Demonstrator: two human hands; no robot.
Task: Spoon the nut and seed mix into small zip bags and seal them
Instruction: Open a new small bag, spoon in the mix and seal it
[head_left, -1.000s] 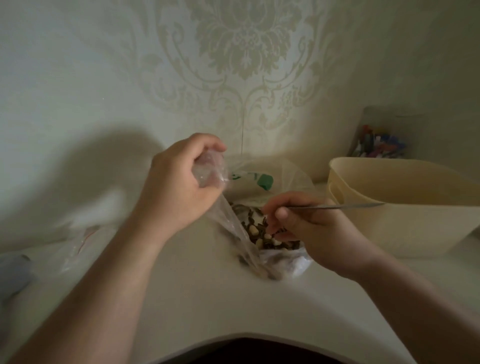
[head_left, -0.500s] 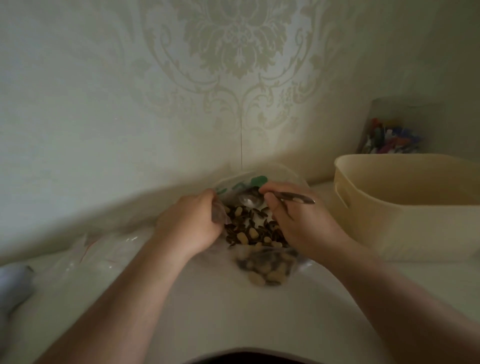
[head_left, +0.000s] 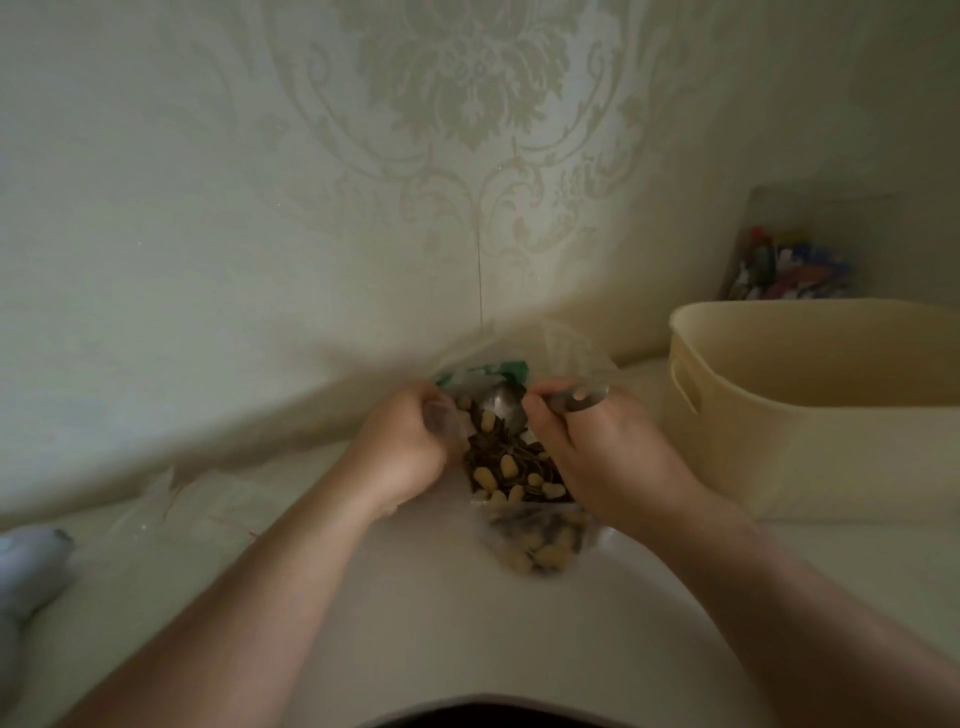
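Note:
A small clear zip bag (head_left: 535, 545) lies on the white table (head_left: 467, 639), its lower part filled with pale nuts and dark seeds. Above it the nut and seed mix (head_left: 511, 465) shows between my hands, in front of a larger clear bag with a green label (head_left: 498, 370). My left hand (head_left: 410, 452) pinches the plastic edge at the left of the mix. My right hand (head_left: 597, 457) grips a metal spoon (head_left: 501, 410), its bowl lying over the mix by the green label. Which bag's edge the left hand holds I cannot tell.
A cream plastic tub (head_left: 810, 410) stands close at the right. Behind it a clear container of coloured items (head_left: 789, 270) leans near the wall. Loose clear plastic bags (head_left: 171, 499) lie at the left, and a pale blue object (head_left: 26, 561) sits at the far left edge.
My left hand came down from holding the bag raised and now sits beside the mix. My right hand turned the spoon, moving its bowl from pointing right to over the mix.

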